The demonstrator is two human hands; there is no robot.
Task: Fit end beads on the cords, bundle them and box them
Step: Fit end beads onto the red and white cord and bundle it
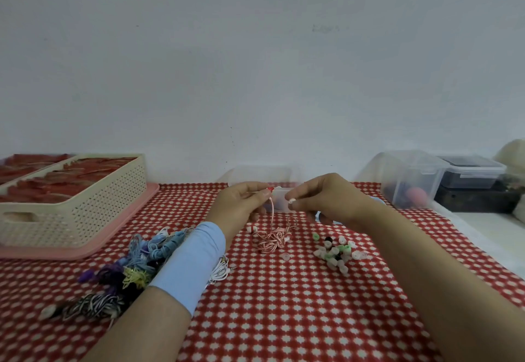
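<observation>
My left hand (241,205) pinches the red tip of a red-and-white striped cord (271,238), which hangs down to a loose tangle on the cloth. Just to its right, my right hand (329,201) holds a small white end bead (291,201) between thumb and finger, a short gap from the cord's tip. A pile of white, green and black end beads (336,252) lies under my right hand. One clear bead (285,256) sits alone near the tangle.
Coloured cord bundles (133,265) lie at the left beside my forearm. A cream basket (93,199) with red items stands on a pink tray at back left. Clear plastic boxes (409,179) stand at back right, and another (258,174) behind my hands. Red patterned cloth covers the table.
</observation>
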